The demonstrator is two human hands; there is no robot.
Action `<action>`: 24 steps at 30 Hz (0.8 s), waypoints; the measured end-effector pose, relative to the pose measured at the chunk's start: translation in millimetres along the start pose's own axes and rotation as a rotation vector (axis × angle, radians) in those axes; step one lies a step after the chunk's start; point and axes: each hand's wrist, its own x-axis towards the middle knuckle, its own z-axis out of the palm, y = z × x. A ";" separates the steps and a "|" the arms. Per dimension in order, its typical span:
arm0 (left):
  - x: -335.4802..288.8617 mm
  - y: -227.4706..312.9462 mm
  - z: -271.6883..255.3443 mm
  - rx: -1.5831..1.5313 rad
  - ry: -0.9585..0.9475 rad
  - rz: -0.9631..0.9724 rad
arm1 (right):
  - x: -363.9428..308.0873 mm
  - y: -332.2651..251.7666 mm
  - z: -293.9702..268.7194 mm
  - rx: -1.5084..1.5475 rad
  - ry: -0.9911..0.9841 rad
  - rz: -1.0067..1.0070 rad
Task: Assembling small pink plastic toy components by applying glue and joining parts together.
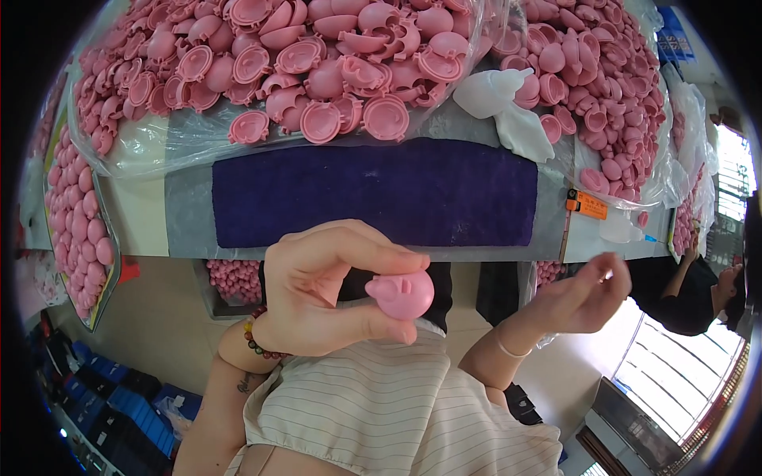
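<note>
My left hand (317, 285), with a beaded bracelet at the wrist, is closed on a small round pink plastic piece (401, 296). Thumb and fingers pinch it from below and above; small raised nubs stick out at its left side. The piece is held just off the table's near edge. To the right, past the edge, my right hand (587, 295) hangs in the air with its fingers curled in and slightly blurred. What those fingers hold, if anything, is hidden. A dark purple cloth mat (373, 194) lies on the table beyond both hands.
Heaped pink half-shells (317, 63) cover the far side of the table on clear plastic sheeting. A white cloth (508, 115) and an orange box cutter (587, 204) lie to the right. At the left stands a tray of pink pieces (79, 214). Another person (683, 297) sits at far right.
</note>
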 end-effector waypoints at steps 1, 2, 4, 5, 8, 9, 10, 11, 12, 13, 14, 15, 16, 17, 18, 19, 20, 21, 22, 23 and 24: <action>-0.4 -0.6 -0.8 -0.041 0.017 0.015 | 4.7 13.3 -4.3 -0.040 0.124 0.089; -1.0 -0.6 -1.3 -0.082 0.033 0.031 | 10.0 24.8 -6.1 -0.037 0.122 0.087; 0.5 0.0 -0.6 -0.137 0.021 -0.003 | 20.3 46.9 -9.7 -0.174 0.363 0.153; 0.2 0.7 -0.7 -0.188 0.015 -0.038 | 21.4 60.5 -13.0 -0.168 0.362 0.152; 3.1 3.3 2.3 -0.361 -0.012 -0.173 | 25.2 86.8 -23.3 -0.299 0.254 0.262; 2.9 2.9 2.5 -0.358 -0.008 -0.171 | 28.0 86.5 -23.1 -0.364 0.156 0.302; 2.8 0.6 2.4 -0.405 0.002 -0.144 | 30.5 87.0 -23.1 -0.428 0.057 0.341; 2.0 -0.3 2.0 -0.451 0.012 -0.116 | 32.6 89.9 -24.0 -0.422 0.055 0.342; 0.5 -1.7 1.1 -0.453 0.010 -0.115 | 34.6 93.7 -25.9 -0.350 -0.053 0.473; -2.1 -2.2 -0.3 -0.491 0.009 -0.171 | 35.4 96.1 -27.1 -0.274 -0.162 0.602; -3.4 -2.6 -1.2 -0.528 0.009 -0.228 | 34.2 96.4 -28.4 -0.275 -0.160 0.600; -2.2 -0.3 -0.9 -0.524 0.011 -0.225 | 32.8 91.7 -26.2 -0.268 -0.115 0.531; -0.2 3.5 -0.2 -0.530 -0.008 -0.246 | 31.0 86.4 -22.6 -0.260 -0.070 0.462; 1.2 5.8 0.1 -0.536 -0.027 -0.268 | 29.6 79.7 -18.7 -0.256 -0.071 0.464; 1.5 5.6 -0.7 -0.532 -0.025 -0.267 | 31.1 60.3 -9.1 -0.103 0.060 0.415; -0.1 6.4 -2.0 -0.620 -0.047 -0.272 | 29.5 43.2 -1.6 0.049 0.188 0.368; -1.5 6.9 -3.1 -0.707 -0.070 -0.277 | 25.9 33.2 3.2 0.052 0.188 0.374; -2.3 6.2 -4.6 -0.705 -0.070 -0.279 | 22.3 23.3 7.1 0.189 0.135 0.366; -1.2 4.6 -4.2 -0.651 -0.090 -0.235 | 18.6 15.1 10.5 0.326 0.084 0.357; -0.8 3.4 -4.3 -0.597 -0.110 -0.191 | 13.0 6.2 14.1 0.335 0.028 0.316; -2.7 1.4 -5.6 -0.594 -0.111 -0.193 | 8.6 -4.1 17.9 0.336 0.030 0.318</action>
